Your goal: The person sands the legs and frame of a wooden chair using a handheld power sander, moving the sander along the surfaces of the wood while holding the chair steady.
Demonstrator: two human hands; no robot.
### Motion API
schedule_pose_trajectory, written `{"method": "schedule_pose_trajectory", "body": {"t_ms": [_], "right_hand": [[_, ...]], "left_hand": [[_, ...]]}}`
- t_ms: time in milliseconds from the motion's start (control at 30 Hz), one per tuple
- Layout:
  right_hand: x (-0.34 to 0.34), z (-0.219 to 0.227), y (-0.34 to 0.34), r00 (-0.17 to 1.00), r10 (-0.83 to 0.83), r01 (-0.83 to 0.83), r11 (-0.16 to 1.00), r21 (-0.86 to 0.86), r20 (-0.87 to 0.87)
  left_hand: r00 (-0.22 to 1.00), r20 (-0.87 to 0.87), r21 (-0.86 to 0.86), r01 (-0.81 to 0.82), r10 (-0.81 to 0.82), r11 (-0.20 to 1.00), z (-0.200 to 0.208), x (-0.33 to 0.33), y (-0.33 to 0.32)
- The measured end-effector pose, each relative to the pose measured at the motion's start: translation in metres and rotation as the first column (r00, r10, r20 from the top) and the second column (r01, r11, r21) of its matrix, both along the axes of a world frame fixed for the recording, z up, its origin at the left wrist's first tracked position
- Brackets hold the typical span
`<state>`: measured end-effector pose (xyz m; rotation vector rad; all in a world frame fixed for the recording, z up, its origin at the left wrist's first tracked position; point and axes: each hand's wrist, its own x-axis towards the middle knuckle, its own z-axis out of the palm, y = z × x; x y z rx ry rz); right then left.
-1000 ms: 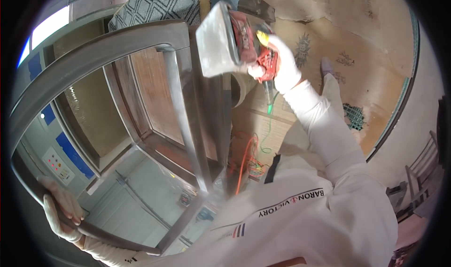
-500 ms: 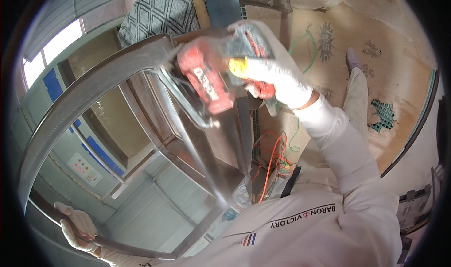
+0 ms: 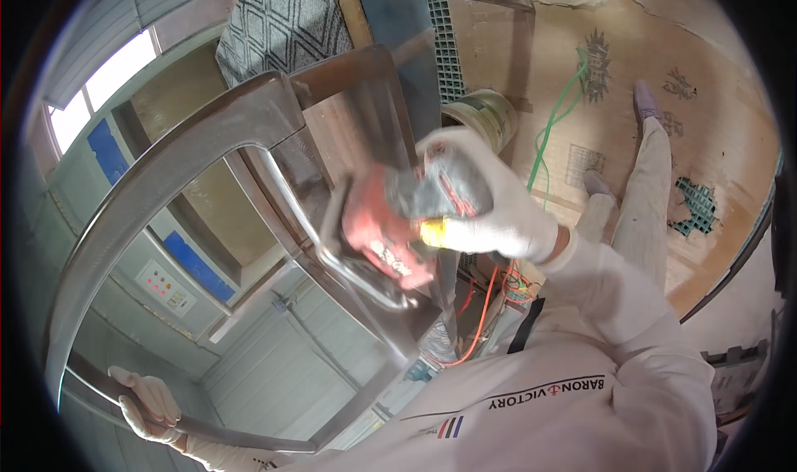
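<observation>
A curved brown wooden chair frame (image 3: 158,177) stands tilted in front of me, its arm and rails forming an open loop. My left hand (image 3: 148,404), in a white glove, is wrapped round the lower left rail. My right hand (image 3: 502,210), gloved in white with a yellow patch at the thumb, grips a red and dark grey sheet sander (image 3: 386,231) by its body. The sander is blurred by motion. Its pad side faces the inner rail near the frame's middle; whether it touches the wood I cannot tell.
An orange cord (image 3: 484,314) and a green hose (image 3: 552,123) run along the brown board floor. A bucket (image 3: 490,115) stands beyond my right hand. Patterned grey cloth (image 3: 286,32) hangs at the back. A control panel (image 3: 166,288) with lit buttons is at left.
My right hand has brought the sander down toward me and slightly right along the frame. My left hand keeps its grip on the rail. The bucket has come into view.
</observation>
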<state>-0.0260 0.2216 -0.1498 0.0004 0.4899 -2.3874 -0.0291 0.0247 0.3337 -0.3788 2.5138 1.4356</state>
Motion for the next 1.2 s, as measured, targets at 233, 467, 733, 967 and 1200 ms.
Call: {"method": "schedule_pose_trajectory", "body": {"t_ms": [233,467,733,967,1200], "right_hand": [[-0.031,-0.004,0.003,0.955,-0.297,0.298,0.953,0.058,-0.026],[-0.067,0.006,-0.008,0.877,-0.404,0.442,0.89,0.108,-0.26],[0.003,-0.009,0.002,0.977,0.09,-0.049,0.977,-0.207,0.195],[-0.062,-0.024,-0.004,0.975,-0.081,0.139,0.949,-0.284,0.207],[-0.017,-0.007,-0.011,0.973,0.06,0.001,0.965,-0.261,0.224]], "left_hand": [[0.998,0.048,0.025,0.028,-0.029,0.999,0.005,-0.001,-0.004],[0.997,0.068,0.047,0.031,-0.034,0.998,0.008,-0.001,-0.008],[0.998,0.035,0.02,0.046,-0.047,0.999,0.007,0.0,-0.007],[0.998,0.048,0.055,0.026,-0.029,0.998,0.003,-0.007,0.002],[0.999,0.029,0.106,0.016,-0.019,0.994,0.004,-0.005,0.001]]}}
